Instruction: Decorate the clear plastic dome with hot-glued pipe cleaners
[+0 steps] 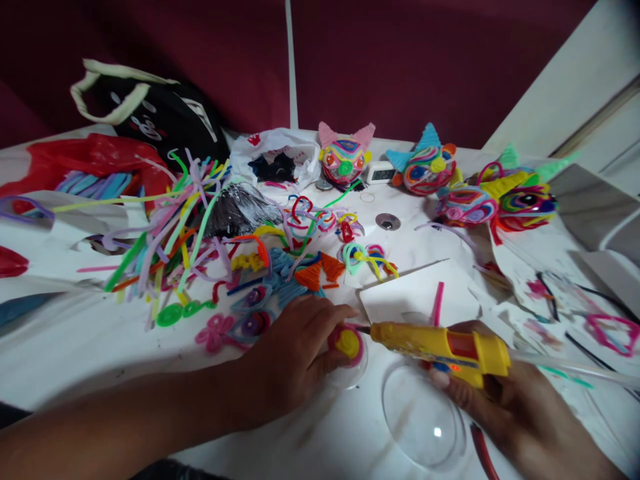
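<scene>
My left hand grips a small round disc of coiled pipe cleaner, yellow in the middle with a pink rim. A clear plastic piece shows just below the disc. My right hand is wrapped round a yellow hot glue gun with a small orange light lit on its side. The nozzle points left and meets the disc's upper right edge, though I cannot tell if it touches. Under the glue gun lies a clear plastic dome.
Loose pipe cleaners heap at the left beside a red bag. Coiled eye shapes and a pink flower lie left of my hand. Several decorated heads, one pink-eared, line the back near a small digital timer.
</scene>
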### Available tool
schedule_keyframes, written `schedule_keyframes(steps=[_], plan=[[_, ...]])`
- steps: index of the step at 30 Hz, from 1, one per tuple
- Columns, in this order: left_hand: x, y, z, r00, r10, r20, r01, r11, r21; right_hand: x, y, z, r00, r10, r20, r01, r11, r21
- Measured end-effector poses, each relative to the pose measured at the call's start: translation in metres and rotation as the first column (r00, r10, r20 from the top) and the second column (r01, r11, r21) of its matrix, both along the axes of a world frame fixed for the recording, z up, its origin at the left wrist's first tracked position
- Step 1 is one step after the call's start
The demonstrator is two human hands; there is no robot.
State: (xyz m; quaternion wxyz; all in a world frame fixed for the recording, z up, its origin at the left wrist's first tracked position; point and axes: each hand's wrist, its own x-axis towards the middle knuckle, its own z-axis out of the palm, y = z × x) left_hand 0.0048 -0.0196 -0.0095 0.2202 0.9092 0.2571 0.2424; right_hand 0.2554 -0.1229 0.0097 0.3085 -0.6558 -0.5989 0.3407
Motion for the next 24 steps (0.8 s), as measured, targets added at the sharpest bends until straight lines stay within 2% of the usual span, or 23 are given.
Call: schedule_keyframes(steps=[4, 10, 19, 24], plan=[[0.0005, 0.0004, -0.0014, 1.0, 0.005, 0.011, -0.005, 1.0, 0.001, -0.0059, -0.0014, 0.0026, 0.989, -0.102, 0.105, 0.1, 0.995, 0.025], [-0.0001, 0.0009, -0.0022, 1.0, 0.005, 0.0, -0.005, 1.0, 0.006, -0.0032, 0.0026, 0.0012, 0.999, 0.037, 0.019, -0.037, 0.999, -0.001], [-0.0009, 0.0014, -0.0013, 1.0, 0.013, -0.017, -0.013, 1.0, -0.008, -0.0011, -0.0001, 0.0012, 0.993, 0.061, 0.104, -0.065, 0.997, 0.036], [-0.0013, 0.0025, -0.0008, 1.0, 0.005, -0.014, -0.006, 1.0, -0.001, 0.0006, -0.0011, 0.0012, 0.997, 0.057, 0.047, -0.059, 0.997, 0.042]])
